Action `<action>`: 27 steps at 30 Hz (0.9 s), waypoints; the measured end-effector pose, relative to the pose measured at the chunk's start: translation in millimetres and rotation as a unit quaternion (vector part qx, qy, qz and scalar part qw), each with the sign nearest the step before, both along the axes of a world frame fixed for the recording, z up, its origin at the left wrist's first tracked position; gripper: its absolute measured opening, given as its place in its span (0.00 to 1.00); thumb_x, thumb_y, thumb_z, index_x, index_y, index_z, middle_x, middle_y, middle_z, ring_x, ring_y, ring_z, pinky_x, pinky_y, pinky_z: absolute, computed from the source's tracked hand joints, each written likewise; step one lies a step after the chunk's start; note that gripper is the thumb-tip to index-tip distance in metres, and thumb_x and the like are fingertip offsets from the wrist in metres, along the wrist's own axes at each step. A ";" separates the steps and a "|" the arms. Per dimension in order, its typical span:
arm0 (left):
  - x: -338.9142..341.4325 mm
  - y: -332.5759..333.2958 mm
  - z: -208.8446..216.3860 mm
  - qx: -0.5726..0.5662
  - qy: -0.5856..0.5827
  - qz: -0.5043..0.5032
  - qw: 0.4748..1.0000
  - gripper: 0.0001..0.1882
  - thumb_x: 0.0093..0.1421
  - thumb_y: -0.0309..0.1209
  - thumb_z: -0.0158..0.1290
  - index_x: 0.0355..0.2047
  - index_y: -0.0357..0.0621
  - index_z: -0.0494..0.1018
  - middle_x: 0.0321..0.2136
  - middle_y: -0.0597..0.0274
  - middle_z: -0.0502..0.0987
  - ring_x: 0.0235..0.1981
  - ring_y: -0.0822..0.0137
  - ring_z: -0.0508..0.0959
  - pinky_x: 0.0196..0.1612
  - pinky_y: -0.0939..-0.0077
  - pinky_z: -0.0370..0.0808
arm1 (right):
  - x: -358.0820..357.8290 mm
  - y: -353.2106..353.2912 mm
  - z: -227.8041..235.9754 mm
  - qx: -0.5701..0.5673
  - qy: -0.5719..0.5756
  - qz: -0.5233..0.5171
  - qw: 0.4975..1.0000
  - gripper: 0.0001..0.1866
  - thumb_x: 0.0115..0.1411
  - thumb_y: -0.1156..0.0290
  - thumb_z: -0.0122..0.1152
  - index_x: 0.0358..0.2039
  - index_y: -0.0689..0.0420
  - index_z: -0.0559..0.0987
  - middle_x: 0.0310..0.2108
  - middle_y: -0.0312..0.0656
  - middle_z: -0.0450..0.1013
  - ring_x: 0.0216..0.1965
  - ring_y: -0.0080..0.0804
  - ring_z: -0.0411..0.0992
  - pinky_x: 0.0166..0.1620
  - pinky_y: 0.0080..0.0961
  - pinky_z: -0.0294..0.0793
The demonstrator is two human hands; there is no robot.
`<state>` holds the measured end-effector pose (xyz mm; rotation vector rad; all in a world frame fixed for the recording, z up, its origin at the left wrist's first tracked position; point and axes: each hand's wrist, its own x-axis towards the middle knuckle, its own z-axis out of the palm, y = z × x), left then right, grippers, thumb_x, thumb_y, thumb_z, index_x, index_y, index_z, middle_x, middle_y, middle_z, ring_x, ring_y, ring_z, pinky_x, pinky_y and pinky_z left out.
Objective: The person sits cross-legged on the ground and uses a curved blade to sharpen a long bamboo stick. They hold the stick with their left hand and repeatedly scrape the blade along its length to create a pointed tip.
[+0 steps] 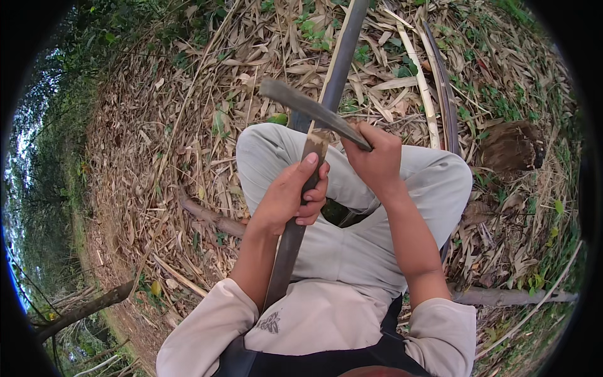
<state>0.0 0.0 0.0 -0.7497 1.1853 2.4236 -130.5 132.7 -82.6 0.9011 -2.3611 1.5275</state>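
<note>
A person sits on ground covered with dry bamboo leaves, knees drawn up in light grey trousers. A long dark bamboo strip runs from beside the torso, up over the lap, and away across the leaf litter. The left hand is wrapped tight around this strip near its middle, thumb pressed along it, apparently to hold it steady against the body. The right hand is clenched on the handle of a curved knife, whose blade angles up and to the left, crossing the strip just above the left hand; the edge seems to meet the strip there, though the contact is hard to make out. More split bamboo strips lie on the ground to the right, beside a brown clump.
</note>
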 end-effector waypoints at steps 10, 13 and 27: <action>-0.6 12.6 6.1 -0.009 0.000 -0.011 1.000 0.20 0.73 0.51 0.39 0.37 0.46 0.63 0.17 0.73 0.56 0.10 0.82 0.53 0.12 0.84 0.51 | 8.5 1.8 9.1 0.023 0.122 0.016 0.992 0.11 0.49 0.70 0.68 0.18 0.51 0.72 0.14 0.36 0.68 0.17 0.35 0.71 0.21 0.34 0.62; -2.1 19.9 10.4 -0.052 -0.012 -0.018 0.998 0.19 0.74 0.50 0.38 0.37 0.47 0.63 0.17 0.73 0.56 0.11 0.82 0.53 0.12 0.84 0.51 | 7.7 2.3 7.2 0.010 0.124 0.015 0.992 0.11 0.47 0.70 0.68 0.17 0.50 0.72 0.14 0.35 0.68 0.18 0.34 0.72 0.22 0.34 0.61; 27.2 11.9 38.8 -0.105 0.000 0.001 0.994 0.22 0.73 0.53 0.36 0.34 0.47 0.61 0.16 0.74 0.55 0.09 0.82 0.51 0.10 0.84 0.49 | -106.2 38.4 -41.3 0.070 -0.129 -0.226 0.963 0.16 0.56 0.64 0.62 0.18 0.62 0.75 0.13 0.43 0.71 0.16 0.38 0.71 0.24 0.35 0.68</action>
